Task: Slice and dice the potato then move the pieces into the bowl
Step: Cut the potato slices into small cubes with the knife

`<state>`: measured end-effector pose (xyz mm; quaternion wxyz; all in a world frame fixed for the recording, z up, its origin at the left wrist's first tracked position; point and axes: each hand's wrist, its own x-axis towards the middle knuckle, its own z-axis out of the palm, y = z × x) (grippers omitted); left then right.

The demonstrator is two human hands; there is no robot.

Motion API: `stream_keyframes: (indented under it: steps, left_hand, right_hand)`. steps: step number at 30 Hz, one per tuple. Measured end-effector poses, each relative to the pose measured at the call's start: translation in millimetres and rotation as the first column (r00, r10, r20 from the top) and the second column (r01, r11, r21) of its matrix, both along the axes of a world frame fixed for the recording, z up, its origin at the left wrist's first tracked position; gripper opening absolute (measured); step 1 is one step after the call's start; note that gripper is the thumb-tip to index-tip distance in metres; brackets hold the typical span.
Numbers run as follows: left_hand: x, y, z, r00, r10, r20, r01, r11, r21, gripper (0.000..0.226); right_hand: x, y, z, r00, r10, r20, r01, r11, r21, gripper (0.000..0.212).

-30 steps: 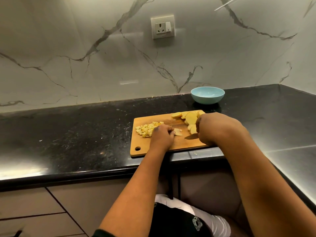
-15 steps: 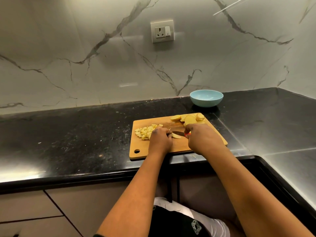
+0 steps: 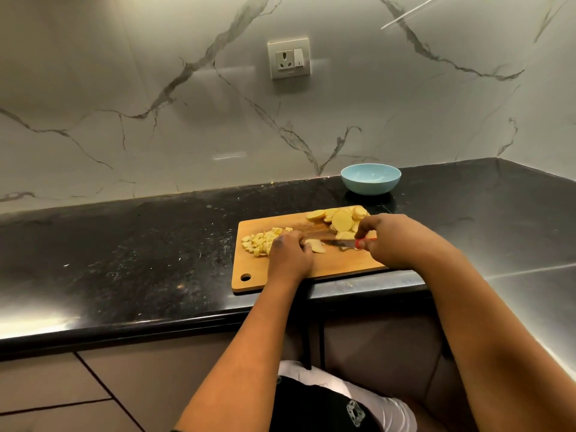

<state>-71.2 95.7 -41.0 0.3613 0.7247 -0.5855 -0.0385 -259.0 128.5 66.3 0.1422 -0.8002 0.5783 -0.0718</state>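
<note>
The right hand [image 3: 394, 241] holds the knife [image 3: 338, 243] flat, its tip pointing left at the slice [image 3: 316, 246]. The left hand [image 3: 290, 252] pins that slice on the board [image 3: 343, 265]. The bowl [image 3: 370, 179] sits behind.

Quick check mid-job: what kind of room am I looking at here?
Most likely a home kitchen. A dark stone countertop runs under a marble-look backsplash with a wall socket, and sliced potato lies on a wooden cutting board near a blue bowl.

One bowl [image 3: 370, 178]; one knife [image 3: 339, 243]; roughly eight slices [image 3: 341, 220].
</note>
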Motion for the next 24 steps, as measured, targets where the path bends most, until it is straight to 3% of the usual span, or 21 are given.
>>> stream_keyframes:
  steps: [3,6,9,12,16,22,24]
  left_hand:
    - [-10.3,-4.0,5.1,0.996,0.046,0.072,-0.053,0.995,0.090,0.046]
    - [-24.0,-11.0,8.3,0.989,0.041,0.144,-0.069,0.978,0.196,0.056]
    - [-26.0,-22.5,9.7,0.997,-0.006,0.079,-0.014,0.970,0.241,0.052]
    - [-16.3,-30.0,10.9,0.993,-0.091,-0.076,0.106,0.969,0.224,0.051]
    - [-0.2,-33.3,17.8,0.917,-0.246,-0.314,0.320,0.924,0.210,0.053]
    - [15.2,-41.1,29.0,0.849,-0.342,-0.403,0.459,0.855,0.240,0.082]
    - [18.1,-42.5,30.5,0.857,-0.339,-0.387,0.453,0.855,0.253,0.077]
  right_hand:
    - [-0.3,-8.5,-17.3,0.966,-0.090,0.243,0.111,0.991,-0.073,0.022]
    - [3.8,-14.2,-33.7,0.937,-0.102,0.336,0.152,0.980,-0.127,0.021]
    - [5.6,-15.6,-40.1,0.916,-0.079,0.393,0.143,0.980,-0.136,0.022]
    - [4.2,-18.3,-44.2,0.920,-0.074,0.386,0.136,0.981,-0.138,0.020]
    - [0.9,-19.6,-51.4,0.930,-0.109,0.352,0.160,0.980,-0.118,0.018]
    - [2.7,-12.3,-60.4,0.930,-0.129,0.345,0.193,0.969,-0.157,0.021]
    - [5.4,-8.0,-62.5,0.940,-0.124,0.319,0.185,0.968,-0.171,0.019]
